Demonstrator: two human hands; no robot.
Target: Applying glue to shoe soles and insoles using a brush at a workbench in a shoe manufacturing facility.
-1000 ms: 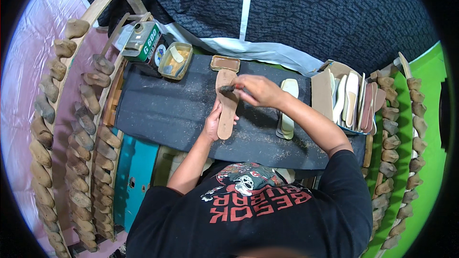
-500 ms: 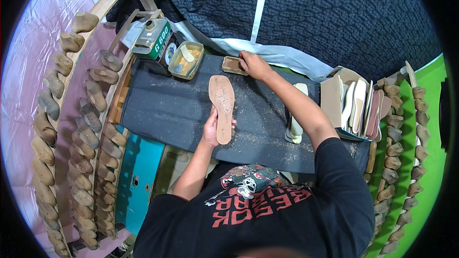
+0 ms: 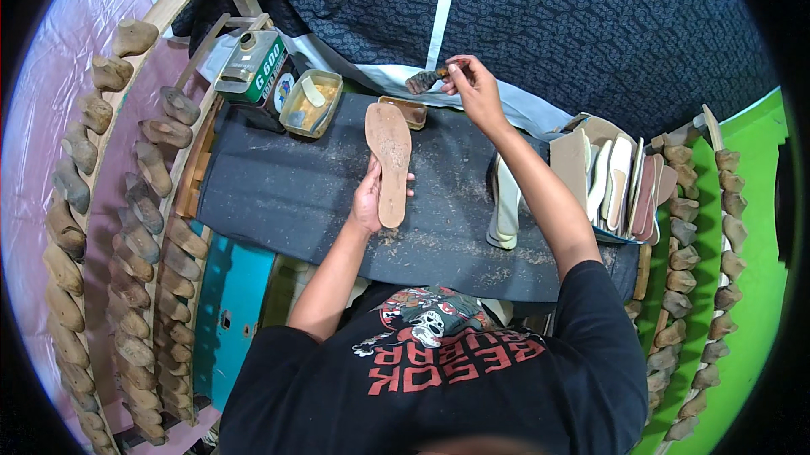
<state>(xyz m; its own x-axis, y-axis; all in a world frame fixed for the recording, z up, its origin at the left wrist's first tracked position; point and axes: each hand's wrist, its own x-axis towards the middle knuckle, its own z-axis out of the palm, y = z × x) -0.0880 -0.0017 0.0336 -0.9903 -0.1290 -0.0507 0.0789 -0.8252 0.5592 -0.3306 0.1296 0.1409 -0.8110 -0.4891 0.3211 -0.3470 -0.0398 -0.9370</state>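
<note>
My left hand (image 3: 368, 200) grips a tan shoe insole (image 3: 389, 156) by its narrow heel end. The wide toe end points away from me, and rough marks show on its upper face. Raised beyond the far edge of the table, my right hand (image 3: 475, 94) pinches the handle of a brush (image 3: 424, 81) with a dark, caked head. Just below the brush sits a small rectangular tub (image 3: 410, 111) with brown contents, partly hidden behind the insole's toe. The brush is apart from both tub and insole.
A dark cloth-covered table (image 3: 312, 193) carries scattered shavings. At its far left stand a metal can (image 3: 253, 75) and a glue-stained container (image 3: 310, 105). Pale insoles (image 3: 506, 202) lie right, beside a cardboard box (image 3: 574, 170) of more insoles. Racks of wooden shoe lasts (image 3: 139, 286) flank both sides.
My right hand has lifted away from the tub, up and to the right, with the brush now in view. The left hand still holds the insole; the whole view has shifted slightly.
</note>
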